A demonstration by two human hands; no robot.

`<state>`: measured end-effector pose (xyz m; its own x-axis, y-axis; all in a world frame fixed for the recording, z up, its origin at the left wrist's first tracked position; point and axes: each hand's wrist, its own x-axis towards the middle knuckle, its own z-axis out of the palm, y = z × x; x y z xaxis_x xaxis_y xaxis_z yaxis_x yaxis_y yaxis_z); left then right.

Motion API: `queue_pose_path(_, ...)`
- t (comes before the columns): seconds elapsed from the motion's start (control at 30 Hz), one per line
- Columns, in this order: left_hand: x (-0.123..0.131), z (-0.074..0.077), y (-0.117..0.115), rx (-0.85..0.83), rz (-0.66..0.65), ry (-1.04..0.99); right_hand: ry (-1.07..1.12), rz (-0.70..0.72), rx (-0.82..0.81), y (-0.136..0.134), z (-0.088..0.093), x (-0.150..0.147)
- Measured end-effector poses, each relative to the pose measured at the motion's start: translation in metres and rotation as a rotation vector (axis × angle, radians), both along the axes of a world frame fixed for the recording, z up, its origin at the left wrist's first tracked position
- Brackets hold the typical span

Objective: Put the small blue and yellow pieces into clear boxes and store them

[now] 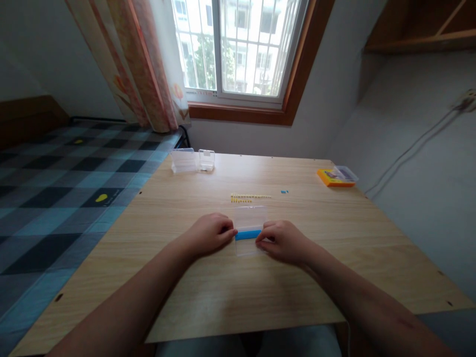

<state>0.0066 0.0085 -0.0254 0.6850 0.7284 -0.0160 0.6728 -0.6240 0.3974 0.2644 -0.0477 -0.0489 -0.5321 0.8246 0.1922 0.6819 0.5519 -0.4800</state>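
Note:
A clear plastic box (251,216) lies on the table with its lid folded back, away from me. A bright blue strip (248,235) runs across it; whether it is one piece or many small ones I cannot tell. My left hand (212,232) is at the box's left edge, fingers curled and thumb against the edge by the strip's left end. At the right end of the strip, my right hand (283,241) has its fingertips pinched together over the box. Anything between those fingertips is too small to make out.
Beyond the box lie rows of tiny yellow pieces (241,201) and a few tiny blue pieces (284,192). Two clear containers, a larger one (183,161) and a smaller one (207,160), stand far left. An orange-yellow box (330,178) with a clear lid sits far right.

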Motion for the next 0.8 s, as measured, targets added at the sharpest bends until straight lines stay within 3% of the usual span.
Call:
queue_pose_path(0.27,0.0,-0.001,0.0,-0.01,0.007,0.007,0.002,0.08,0.019,-0.001,0.017,0.014)
queue_pose_path(0.5,0.001,0.0,-0.002,-0.021,0.032,-0.029,-0.09,0.165,0.033,-0.002,0.017,0.014)
queue_pose_path(0.8,0.003,0.001,-0.003,-0.03,0.054,-0.047,-0.154,0.056,0.07,-0.001,0.022,0.019)
